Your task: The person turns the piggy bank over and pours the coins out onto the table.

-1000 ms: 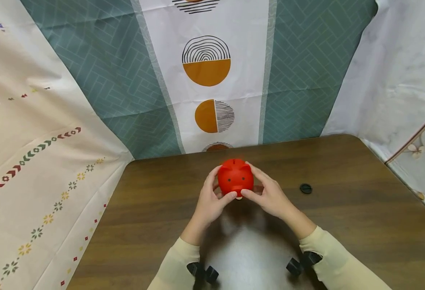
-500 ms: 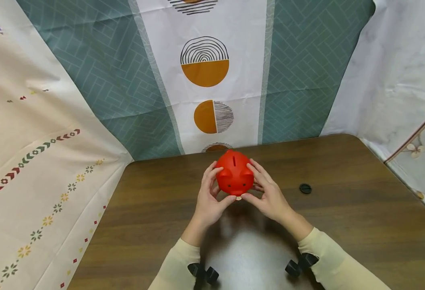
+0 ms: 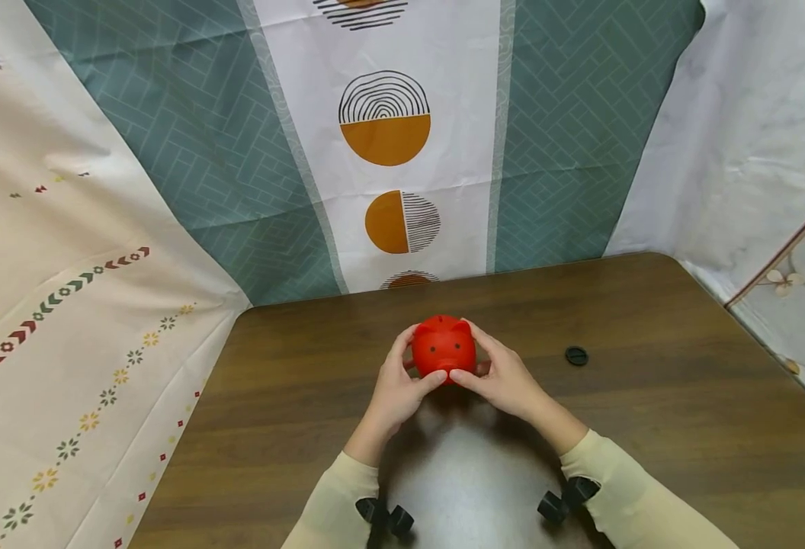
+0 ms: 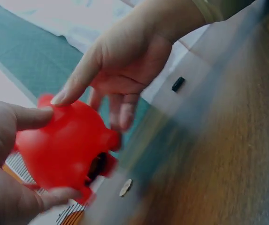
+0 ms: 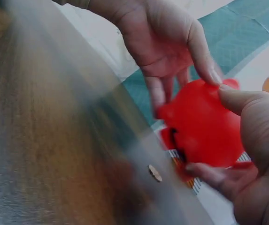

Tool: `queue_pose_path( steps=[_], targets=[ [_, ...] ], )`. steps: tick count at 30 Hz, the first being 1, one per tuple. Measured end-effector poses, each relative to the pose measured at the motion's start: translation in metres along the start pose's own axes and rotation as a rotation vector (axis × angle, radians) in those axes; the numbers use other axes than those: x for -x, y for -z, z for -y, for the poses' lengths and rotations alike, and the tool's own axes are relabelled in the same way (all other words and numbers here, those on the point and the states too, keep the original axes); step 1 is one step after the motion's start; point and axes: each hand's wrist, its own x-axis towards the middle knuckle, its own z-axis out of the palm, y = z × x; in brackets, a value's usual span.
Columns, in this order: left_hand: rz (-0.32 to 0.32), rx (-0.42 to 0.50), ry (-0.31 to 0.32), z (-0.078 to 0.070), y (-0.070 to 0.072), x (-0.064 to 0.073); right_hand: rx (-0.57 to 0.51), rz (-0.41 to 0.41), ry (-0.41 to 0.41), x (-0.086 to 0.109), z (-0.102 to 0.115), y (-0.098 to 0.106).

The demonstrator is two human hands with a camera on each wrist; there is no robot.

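A red piggy bank [image 3: 444,347] is held up over the table between both hands, its snout towards me. My left hand [image 3: 399,377] grips its left side, thumb by the snout. On the other side my right hand [image 3: 508,381] grips it likewise, the two thumbs nearly meeting. Both wrist views show a dark round opening [image 4: 96,166] in the belly, which points down. Below it a coin [image 5: 155,173] shows against the table; in the head view it is hidden. A black round plug [image 3: 576,356] lies on the table right of the right hand.
The brown wooden table [image 3: 293,381] has its far edge behind the piggy bank. A patterned cloth [image 3: 389,168] hangs beyond it, with a cream cloth [image 3: 66,343] on the left and a pale one [image 3: 739,152] on the right.
The piggy bank tipped forward, showing its slot, then tilted back and came slightly lower and nearer. The coin edge seen below the snout earlier is now out of sight in the head view.
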Motion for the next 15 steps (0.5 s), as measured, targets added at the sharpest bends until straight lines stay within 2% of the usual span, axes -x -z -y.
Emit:
queue_pose_path(
  steps=[4, 5, 6, 7, 11, 12, 13, 15],
  targets=[
    [-0.033, -0.032, -0.348, -0.005, -0.001, 0.000, 0.023, -0.117, 0.256, -0.001, 0.002, 0.001],
    [-0.046, -0.048, -0.395, -0.007, -0.002, -0.001, 0.025, -0.135, 0.286, -0.002, 0.002, 0.001],
    [-0.055, -0.061, -0.411, -0.007, -0.002, -0.001, 0.023, -0.140, 0.288, -0.003, 0.003, 0.001],
    [-0.060, -0.072, -0.388, -0.008, -0.002, -0.002, 0.010, -0.131, 0.256, -0.003, 0.004, 0.001],
    [-0.044, -0.155, -0.143, 0.001, -0.002, -0.001, -0.024, -0.038, 0.000, -0.003, 0.001, -0.001],
    [-0.034, -0.173, -0.098, 0.003, -0.002, -0.001, -0.028, -0.022, -0.045, -0.003, -0.001, -0.001],
    [-0.024, -0.186, -0.070, 0.004, -0.001, 0.000, -0.025, -0.012, -0.072, -0.003, -0.002, -0.002],
    [-0.013, -0.196, -0.056, 0.004, -0.001, 0.000, -0.020, -0.009, -0.089, -0.003, -0.004, -0.002]
  ],
)
